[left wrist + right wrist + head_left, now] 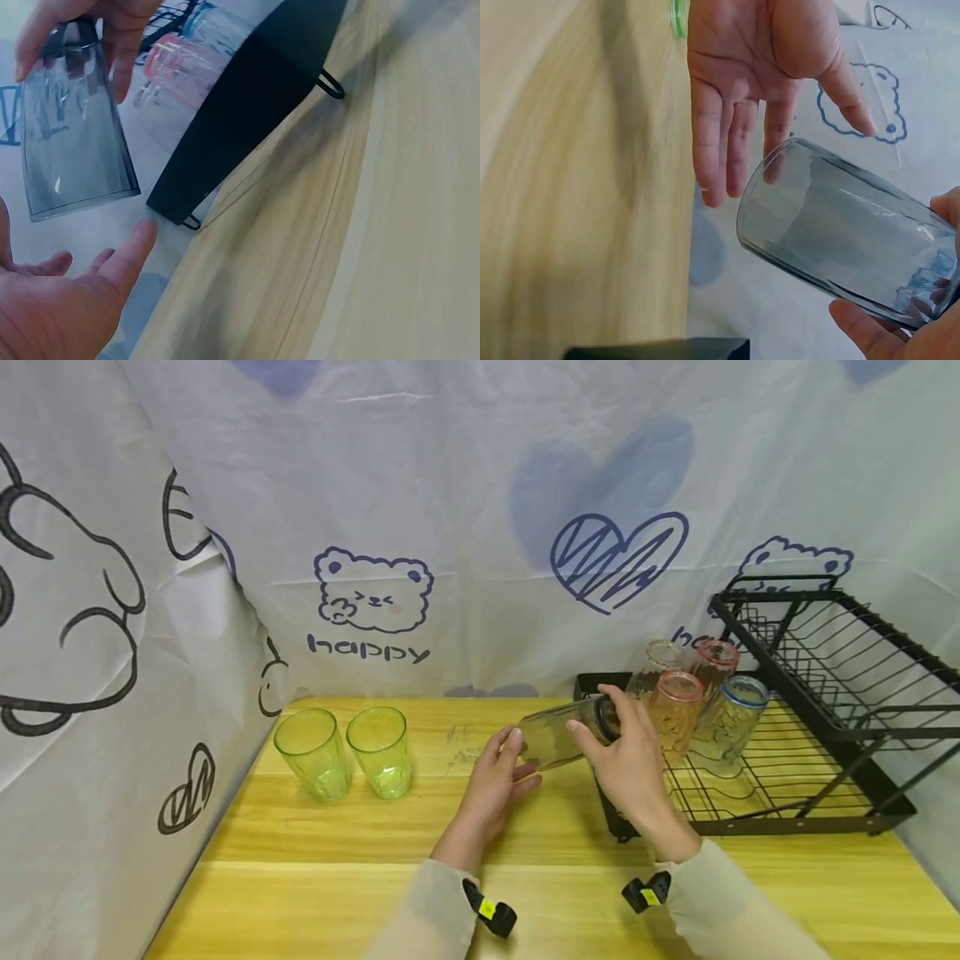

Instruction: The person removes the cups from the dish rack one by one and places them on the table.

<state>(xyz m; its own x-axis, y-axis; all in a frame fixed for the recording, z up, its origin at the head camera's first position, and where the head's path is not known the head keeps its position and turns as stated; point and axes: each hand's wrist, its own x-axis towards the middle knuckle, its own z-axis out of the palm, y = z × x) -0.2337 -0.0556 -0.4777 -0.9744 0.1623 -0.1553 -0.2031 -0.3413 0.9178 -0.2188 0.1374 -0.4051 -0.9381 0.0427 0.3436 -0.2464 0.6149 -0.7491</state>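
While the right hand (628, 768) grips the tilted grey glass (558, 737) by its base beside the black rack (795, 824), the step seems a handover, needing the spread left hand (492, 785) to take the rim.

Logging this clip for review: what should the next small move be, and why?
Probably the left hand should close round the gray glass near its rim: that hand is open beside the rim, while only the right hand grips the glass, near its base, holding it tilted.
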